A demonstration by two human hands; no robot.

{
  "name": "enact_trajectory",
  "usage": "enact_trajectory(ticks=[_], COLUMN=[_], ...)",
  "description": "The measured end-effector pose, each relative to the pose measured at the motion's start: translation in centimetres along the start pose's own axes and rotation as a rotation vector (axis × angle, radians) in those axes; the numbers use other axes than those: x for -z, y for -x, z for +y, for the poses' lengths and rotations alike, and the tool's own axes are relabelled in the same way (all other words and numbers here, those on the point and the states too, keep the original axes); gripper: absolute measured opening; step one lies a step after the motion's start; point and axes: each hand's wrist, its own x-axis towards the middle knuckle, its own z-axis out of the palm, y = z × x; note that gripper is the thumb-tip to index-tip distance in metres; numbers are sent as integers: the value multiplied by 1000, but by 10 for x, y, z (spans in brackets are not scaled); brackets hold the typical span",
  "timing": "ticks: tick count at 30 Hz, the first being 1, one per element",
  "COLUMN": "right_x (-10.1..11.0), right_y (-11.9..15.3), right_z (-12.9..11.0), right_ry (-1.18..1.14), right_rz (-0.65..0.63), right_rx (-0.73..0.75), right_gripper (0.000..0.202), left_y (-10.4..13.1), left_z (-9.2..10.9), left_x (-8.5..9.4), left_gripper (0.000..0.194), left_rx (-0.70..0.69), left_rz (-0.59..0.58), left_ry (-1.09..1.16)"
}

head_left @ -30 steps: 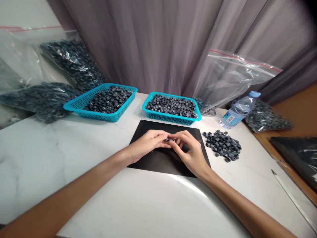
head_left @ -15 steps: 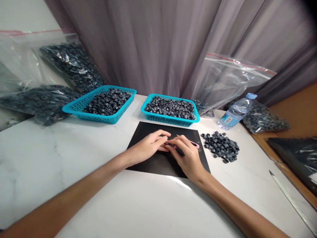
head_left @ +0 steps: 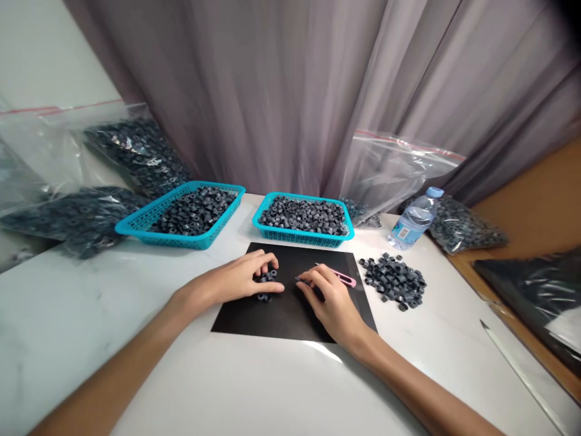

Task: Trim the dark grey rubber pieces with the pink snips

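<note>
A: Nearest first: both hands rest on the black mat (head_left: 290,309), probably there so small parts show up and don't roll off.

B: Grip state?

A: Left hand (head_left: 236,281) is curled loosely over a few dark rings (head_left: 267,284) lying on the mat, fingertips touching them. Right hand (head_left: 329,300) pinches a pink cutter (head_left: 338,277), tip pointing toward the rings.

B: Change from a second ago?

A: Then the hands were pressed together mid-mat over one part. Now they're apart, rings sit under the left hand, and the cutter shows.

B: Further out?

A: Loose ring pile (head_left: 394,280) right of the mat, water bottle (head_left: 412,221) behind it. Two teal baskets (head_left: 181,239) (head_left: 299,235) of rings along the back, within reach; bagged stock (head_left: 131,148) beyond, on the worktop (head_left: 91,315).
</note>
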Motion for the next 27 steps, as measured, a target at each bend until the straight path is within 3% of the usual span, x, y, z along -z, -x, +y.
enact_trajectory(ticks=[4,7,9,12,14,15,16,19,23,27], right_x=[1,22,53,120,165,185,202,233,245,251], right_y=[-3,-27,-58,-123,-166,-183,-197,-216,-216,-222], right_z=[-2,3,13,38,58,67,74,88,93,93], right_ry=[38,81,118,202,398,468,521,576,538,533], right_rz=[59,133,199,380,552,558,521,247,53,-7], right_rx=[39,78,108,119,137,122,87,-90,-259,-333], right_gripper=[10,10,11,8,6,4,8,32,58,51], left_y=[-1,-2,-2,0,1,2,2,4,5,5], left_z=[2,3,5,9,11,12,13,15,15,16], left_x=[-6,-9,-10,-12,-13,-13,-14,-15,-18,-19], left_gripper=[36,28,24,21,21,21,21,21,23,24], left_rx=[-48,-77,-93,-97,-103,-105,-106,-107,-114,-114], left_rz=[-29,-4,13,29,43,47,49,49,40,38], left_ry=[-2,-2,-29,-49,-30,-16,-4,13,-6,-16])
